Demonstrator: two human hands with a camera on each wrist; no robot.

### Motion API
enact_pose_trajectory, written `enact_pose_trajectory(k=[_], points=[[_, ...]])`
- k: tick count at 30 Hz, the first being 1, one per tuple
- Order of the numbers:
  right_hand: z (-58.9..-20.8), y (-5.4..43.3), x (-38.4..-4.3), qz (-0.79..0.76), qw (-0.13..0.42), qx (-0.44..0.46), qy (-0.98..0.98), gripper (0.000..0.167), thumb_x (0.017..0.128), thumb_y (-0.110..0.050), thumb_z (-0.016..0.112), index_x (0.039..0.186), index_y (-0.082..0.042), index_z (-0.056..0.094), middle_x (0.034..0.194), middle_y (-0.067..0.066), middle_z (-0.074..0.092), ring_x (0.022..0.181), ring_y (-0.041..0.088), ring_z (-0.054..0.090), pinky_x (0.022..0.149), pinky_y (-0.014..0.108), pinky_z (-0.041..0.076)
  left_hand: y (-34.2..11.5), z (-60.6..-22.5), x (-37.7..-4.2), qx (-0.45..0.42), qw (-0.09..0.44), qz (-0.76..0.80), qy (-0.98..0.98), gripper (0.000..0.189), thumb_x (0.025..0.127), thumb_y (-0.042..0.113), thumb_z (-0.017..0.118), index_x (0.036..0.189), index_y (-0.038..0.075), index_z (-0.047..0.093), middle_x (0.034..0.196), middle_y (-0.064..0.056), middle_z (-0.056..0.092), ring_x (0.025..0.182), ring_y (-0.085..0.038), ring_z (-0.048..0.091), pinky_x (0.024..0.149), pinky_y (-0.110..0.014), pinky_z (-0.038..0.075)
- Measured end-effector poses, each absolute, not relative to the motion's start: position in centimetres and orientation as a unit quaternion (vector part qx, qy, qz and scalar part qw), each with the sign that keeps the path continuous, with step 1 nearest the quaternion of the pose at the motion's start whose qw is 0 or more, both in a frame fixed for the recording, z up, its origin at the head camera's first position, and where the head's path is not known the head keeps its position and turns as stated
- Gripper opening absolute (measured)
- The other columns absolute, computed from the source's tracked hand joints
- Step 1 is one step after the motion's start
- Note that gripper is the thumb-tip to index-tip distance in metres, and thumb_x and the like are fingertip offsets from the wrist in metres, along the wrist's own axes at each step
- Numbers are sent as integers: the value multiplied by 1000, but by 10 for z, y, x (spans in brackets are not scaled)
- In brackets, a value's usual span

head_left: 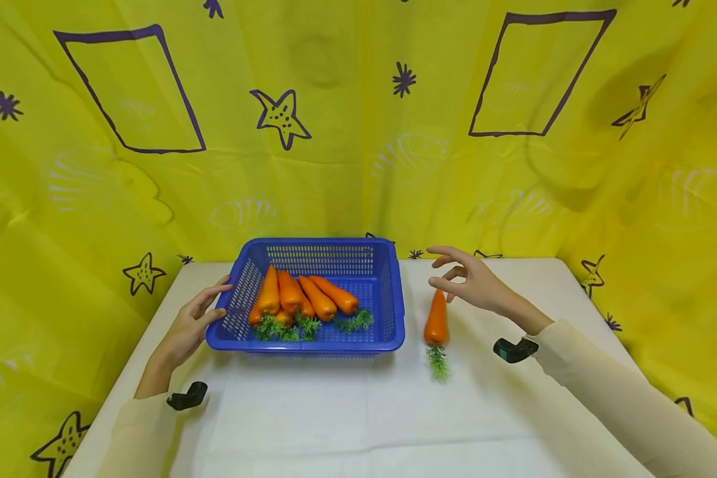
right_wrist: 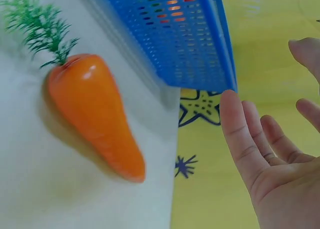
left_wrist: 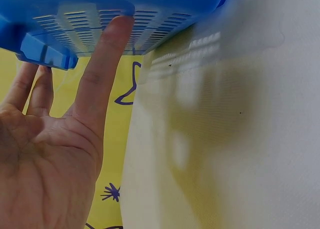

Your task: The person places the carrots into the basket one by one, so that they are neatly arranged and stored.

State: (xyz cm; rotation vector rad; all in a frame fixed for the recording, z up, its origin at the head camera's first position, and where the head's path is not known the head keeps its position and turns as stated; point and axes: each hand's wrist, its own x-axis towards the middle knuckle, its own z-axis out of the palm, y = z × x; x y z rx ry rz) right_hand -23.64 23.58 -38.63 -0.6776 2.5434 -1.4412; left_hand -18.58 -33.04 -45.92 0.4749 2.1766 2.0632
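Observation:
A blue plastic basket (head_left: 311, 346) with slotted walls stands on the white table, holding several orange carrots (head_left: 318, 299) with green leafy tops. My left hand (head_left: 182, 332) touches the basket's left side near the rim; its thumb lies straight against the wall in the left wrist view, while the other fingertips are hidden behind the blue edge. One single carrot (head_left: 436, 322) lies to the right of the basket, leaves toward me. Over its pointed end hovers my right hand (head_left: 469, 279), fingers spread and loosely bent. In the right wrist view this hand is apart from the carrot and holds nothing.
A yellow curtain (head_left: 346, 179) with dark star and rectangle drawings hangs around the back and sides of the white table (head_left: 311, 418). Both wrists carry small black devices, one by the left sleeve (head_left: 188, 396) and one by the right (head_left: 515, 350).

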Motion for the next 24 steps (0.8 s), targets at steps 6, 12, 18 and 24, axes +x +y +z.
enact_pose_trajectory(k=[6, 12, 18, 24], points=[[-392, 246, -230, -481, 61, -219, 847, 64, 97, -19, 73, 154, -14, 45, 131, 20, 57, 90, 32, 70, 66, 43, 62, -330, -459, -186, 146, 56, 677, 719, 49, 108, 7, 50, 156, 5, 39, 173, -4, 9, 156, -42, 6, 97, -24, 54], [-395, 251, -226, -480, 62, -217, 848, 63, 98, -20, 72, 154, -14, 45, 131, 20, 57, 90, 27, 69, 68, 44, 62, -331, -460, -187, 156, 53, 678, 716, 49, 108, 7, 49, 156, 3, 38, 173, -4, 9, 155, -21, 22, 98, -25, 53], [-401, 253, -225, -481, 66, -212, 848, 63, 97, -19, 73, 154, -13, 46, 132, 21, 56, 96, 34, 68, 67, 45, 62, -330, -459, -188, 160, 53, 678, 715, 49, 108, 7, 50, 155, 3, 39, 173, -4, 10, 146, -9, 33, 96, -26, 55], [-405, 251, -224, -480, 82, -196, 851, 63, 97, -21, 73, 153, -12, 46, 134, 28, 55, 100, 48, 65, 67, 48, 62, -330, -457, -187, 148, 55, 676, 719, 49, 108, 8, 50, 156, 4, 39, 173, -2, 10, 156, -33, 15, 96, -25, 54]])
